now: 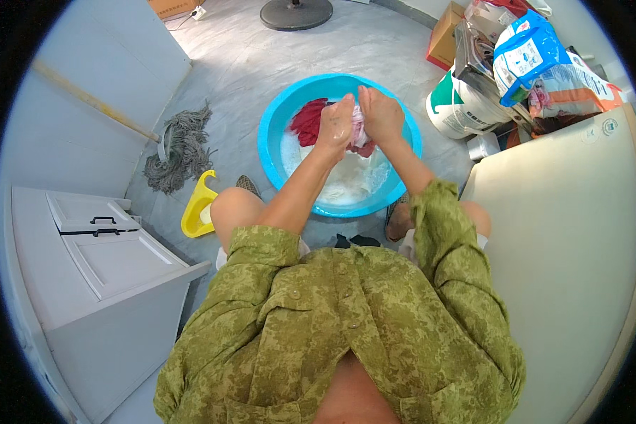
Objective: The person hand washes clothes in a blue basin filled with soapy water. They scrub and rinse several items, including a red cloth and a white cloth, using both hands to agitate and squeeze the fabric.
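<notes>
Soapy water fills a round blue basin on the floor between my knees. Above it, my left hand and my right hand are close together, both closed on a pink-and-white cloth that hangs between them. My fingers are partly hidden behind the backs of my hands. A dark red cloth lies in the basin to the left of my left hand. White suds and pale fabric show in the near part of the basin.
A yellow plastic scoop and a grey string mop are at the left, near a white cabinet. To the right stand a white bucket, stacked bags and a pale panel. A round black base is at the far side.
</notes>
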The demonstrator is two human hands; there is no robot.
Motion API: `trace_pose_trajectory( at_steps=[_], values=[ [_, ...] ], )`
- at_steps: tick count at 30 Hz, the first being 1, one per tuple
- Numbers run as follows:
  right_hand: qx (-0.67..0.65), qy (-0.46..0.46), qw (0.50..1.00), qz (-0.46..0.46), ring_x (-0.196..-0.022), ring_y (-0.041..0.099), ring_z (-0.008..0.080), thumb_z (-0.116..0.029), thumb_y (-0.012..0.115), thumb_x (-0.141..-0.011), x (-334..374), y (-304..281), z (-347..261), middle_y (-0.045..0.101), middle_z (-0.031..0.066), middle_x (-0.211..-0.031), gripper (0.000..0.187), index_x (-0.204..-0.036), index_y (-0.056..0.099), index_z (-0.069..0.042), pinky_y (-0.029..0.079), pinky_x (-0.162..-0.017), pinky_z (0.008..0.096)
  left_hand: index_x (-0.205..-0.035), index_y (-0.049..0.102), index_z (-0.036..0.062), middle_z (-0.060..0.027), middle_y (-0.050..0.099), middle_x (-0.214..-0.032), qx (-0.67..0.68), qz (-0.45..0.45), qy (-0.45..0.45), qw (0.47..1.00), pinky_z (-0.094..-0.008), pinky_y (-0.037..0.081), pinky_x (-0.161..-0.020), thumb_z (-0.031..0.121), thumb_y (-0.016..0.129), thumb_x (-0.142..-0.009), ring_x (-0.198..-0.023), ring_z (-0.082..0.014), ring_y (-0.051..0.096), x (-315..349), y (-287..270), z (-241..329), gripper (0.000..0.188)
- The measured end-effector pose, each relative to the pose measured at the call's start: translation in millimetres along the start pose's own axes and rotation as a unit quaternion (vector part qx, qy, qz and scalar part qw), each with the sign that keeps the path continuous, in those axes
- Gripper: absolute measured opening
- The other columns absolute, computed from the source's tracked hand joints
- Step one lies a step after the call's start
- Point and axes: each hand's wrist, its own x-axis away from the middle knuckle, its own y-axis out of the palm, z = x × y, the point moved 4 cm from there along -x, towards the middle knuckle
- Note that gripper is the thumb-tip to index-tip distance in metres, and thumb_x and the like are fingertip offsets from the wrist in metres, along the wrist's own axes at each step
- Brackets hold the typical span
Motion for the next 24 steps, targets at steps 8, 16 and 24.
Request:
trace_pose_trajectory(
  at_steps=[8, 16, 24],
  values=[
    [0.016, -0.1, 0.995, -0.013, -0.056, 0.06, 0.0329, -0.03, 0.049, -0.089, 15.6, 7.9, -12.7, 0.062, 0.0148, -0.066, 0.026, -0.079, 0.057, -0.008, 0.045, -0.046, 0.0436, -0.079, 0.058, 0.0106, -0.0008, 0.053, -0.07, 0.068, 0.04, -0.033, 0.996, -0.0303, 0.041, -0.053, 0.033, 0.051, -0.09, -0.066, -0.0112, 0.05, -4.5, -3.6, -19.7, 0.026],
    [0.048, -0.146, 0.988, -0.015, -0.059, 0.063, 0.0288, -0.016, 0.051, -0.084, 31.0, -4.3, -53.5, 0.061, 0.0115, -0.068, 0.008, -0.084, 0.055, -0.009, 0.047, -0.046, 0.04, -0.079, 0.055, 0.0123, 0.0001, 0.053, -0.071, 0.165, 0.023, -0.075, 0.983, -0.0295, 0.04, -0.051, 0.035, 0.049, -0.092, -0.058, -0.012, 0.048, -18.7, -13.2, -23.7, 0.027],
    [-0.14, 0.055, 0.988, 0.026, -0.058, 0.057, 0.0237, -0.032, 0.051, -0.091, 5.1, 20.6, 33.5, 0.062, 0.0077, -0.066, 0.037, -0.065, 0.055, -0.005, 0.043, -0.051, 0.0379, -0.085, 0.056, 0.0057, -0.0047, 0.059, -0.077, 0.088, -0.029, 0.018, 0.996, -0.0328, 0.047, -0.058, 0.037, 0.045, -0.094, -0.067, -0.0164, 0.058, -11.7, 1.9, -7.8, 0.035]
  ],
)
